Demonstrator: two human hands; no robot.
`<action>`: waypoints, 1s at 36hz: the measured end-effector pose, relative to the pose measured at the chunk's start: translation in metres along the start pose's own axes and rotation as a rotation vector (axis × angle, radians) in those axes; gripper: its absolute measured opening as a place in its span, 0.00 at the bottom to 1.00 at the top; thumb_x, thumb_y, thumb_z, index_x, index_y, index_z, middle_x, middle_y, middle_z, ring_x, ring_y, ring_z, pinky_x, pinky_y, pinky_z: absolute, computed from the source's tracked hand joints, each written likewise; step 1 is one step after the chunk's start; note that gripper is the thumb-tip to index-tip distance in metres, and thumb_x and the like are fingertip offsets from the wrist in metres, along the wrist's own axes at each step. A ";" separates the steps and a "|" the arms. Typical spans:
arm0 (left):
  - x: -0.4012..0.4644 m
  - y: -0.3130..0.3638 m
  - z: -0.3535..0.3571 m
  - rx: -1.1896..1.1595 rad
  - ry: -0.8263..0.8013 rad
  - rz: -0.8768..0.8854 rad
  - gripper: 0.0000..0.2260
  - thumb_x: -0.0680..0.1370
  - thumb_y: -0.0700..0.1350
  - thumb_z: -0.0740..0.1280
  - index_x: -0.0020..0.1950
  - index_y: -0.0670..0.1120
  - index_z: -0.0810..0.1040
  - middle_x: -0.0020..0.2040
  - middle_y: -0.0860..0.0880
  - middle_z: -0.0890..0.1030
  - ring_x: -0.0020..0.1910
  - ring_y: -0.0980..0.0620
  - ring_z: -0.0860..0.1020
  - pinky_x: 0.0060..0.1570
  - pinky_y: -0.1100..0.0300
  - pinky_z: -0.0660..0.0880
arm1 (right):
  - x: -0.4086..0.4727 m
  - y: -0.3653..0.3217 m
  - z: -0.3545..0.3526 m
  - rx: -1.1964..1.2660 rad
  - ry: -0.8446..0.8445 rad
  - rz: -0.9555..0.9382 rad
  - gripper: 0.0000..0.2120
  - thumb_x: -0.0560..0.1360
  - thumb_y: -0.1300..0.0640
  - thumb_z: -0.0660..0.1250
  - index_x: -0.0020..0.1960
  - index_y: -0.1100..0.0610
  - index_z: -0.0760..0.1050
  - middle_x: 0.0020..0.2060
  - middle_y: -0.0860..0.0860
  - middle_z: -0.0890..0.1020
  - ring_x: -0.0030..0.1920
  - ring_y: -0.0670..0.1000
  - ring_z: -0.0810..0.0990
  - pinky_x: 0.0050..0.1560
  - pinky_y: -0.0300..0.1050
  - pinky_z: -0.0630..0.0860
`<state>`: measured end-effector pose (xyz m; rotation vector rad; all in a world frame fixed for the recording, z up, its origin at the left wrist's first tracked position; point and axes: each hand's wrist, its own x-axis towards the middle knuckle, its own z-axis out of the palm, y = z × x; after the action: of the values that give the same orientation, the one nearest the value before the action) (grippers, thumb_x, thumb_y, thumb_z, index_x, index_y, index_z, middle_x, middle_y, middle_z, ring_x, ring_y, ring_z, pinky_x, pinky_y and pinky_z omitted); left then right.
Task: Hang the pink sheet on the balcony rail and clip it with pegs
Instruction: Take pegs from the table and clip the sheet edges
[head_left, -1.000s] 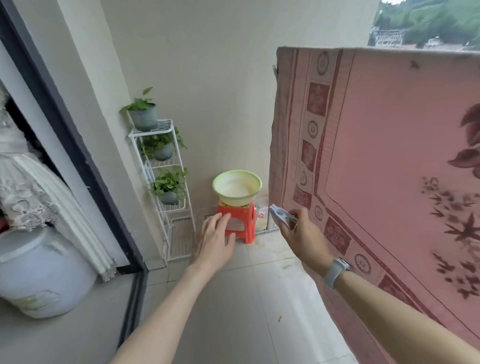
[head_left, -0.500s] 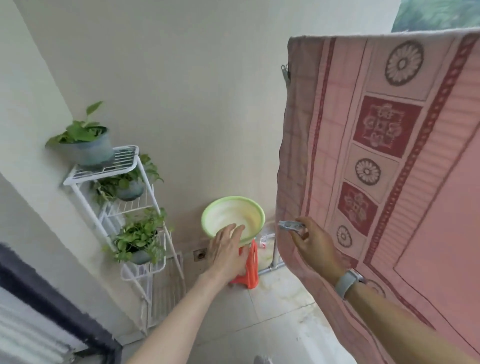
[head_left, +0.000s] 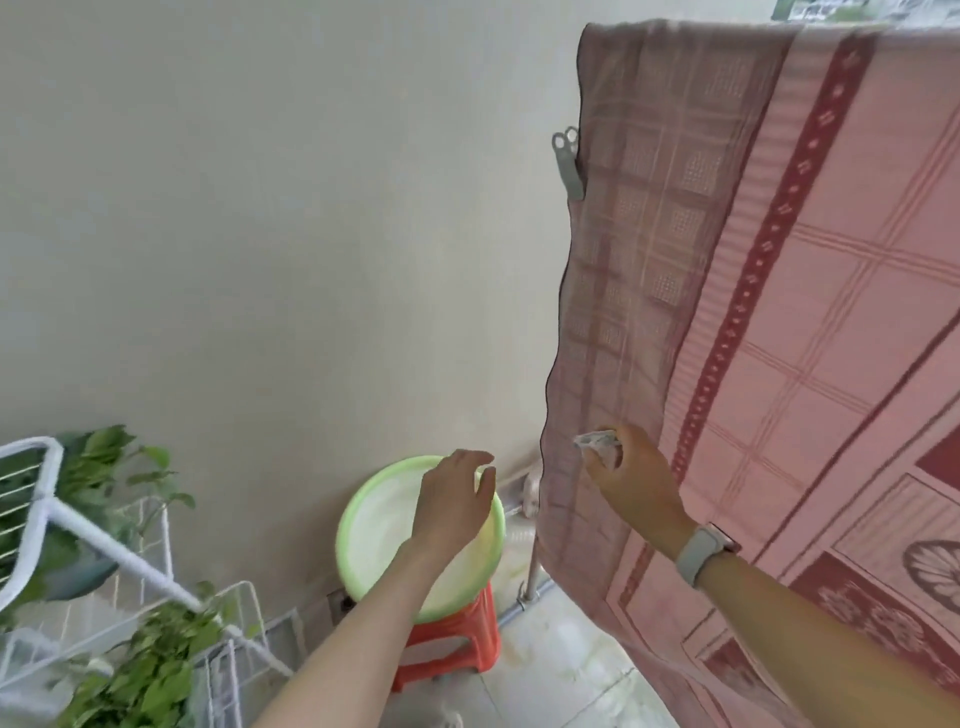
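While my right hand pinches a peg beside the hung sheet, my left hand hovers, fingers relaxed, over the basin

View tilts up and closer to the wall since a second ago; doorway and white jar at left drop out of frame. My right hand rises along the sheet's left edge, peg now bunched in its fingers. My left hand lifts over the green basin.
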<state>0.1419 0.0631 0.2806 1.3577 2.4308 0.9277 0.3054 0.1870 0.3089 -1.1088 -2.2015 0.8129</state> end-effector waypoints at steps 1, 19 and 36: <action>0.017 -0.004 0.004 -0.039 -0.012 0.013 0.11 0.79 0.44 0.61 0.60 0.46 0.76 0.58 0.49 0.78 0.58 0.49 0.76 0.60 0.56 0.69 | 0.009 0.002 0.005 -0.003 0.007 0.018 0.05 0.73 0.55 0.66 0.48 0.53 0.72 0.43 0.45 0.74 0.39 0.45 0.72 0.42 0.41 0.66; 0.177 -0.008 0.100 -0.491 -0.242 0.096 0.07 0.78 0.46 0.62 0.51 0.46 0.78 0.47 0.48 0.82 0.48 0.48 0.78 0.43 0.57 0.69 | 0.095 -0.020 0.057 0.117 0.258 0.476 0.03 0.73 0.63 0.61 0.41 0.59 0.70 0.33 0.51 0.76 0.28 0.45 0.70 0.26 0.33 0.66; 0.202 -0.035 0.100 -0.697 -0.301 0.348 0.15 0.71 0.47 0.61 0.55 0.45 0.77 0.49 0.49 0.80 0.46 0.55 0.76 0.48 0.66 0.72 | 0.130 -0.014 0.075 -0.261 0.155 0.462 0.18 0.76 0.54 0.59 0.29 0.54 0.59 0.23 0.50 0.64 0.25 0.52 0.65 0.30 0.47 0.63</action>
<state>0.0511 0.2584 0.2049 1.5020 1.4580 1.3585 0.1795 0.2679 0.2936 -1.7879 -1.9851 0.6006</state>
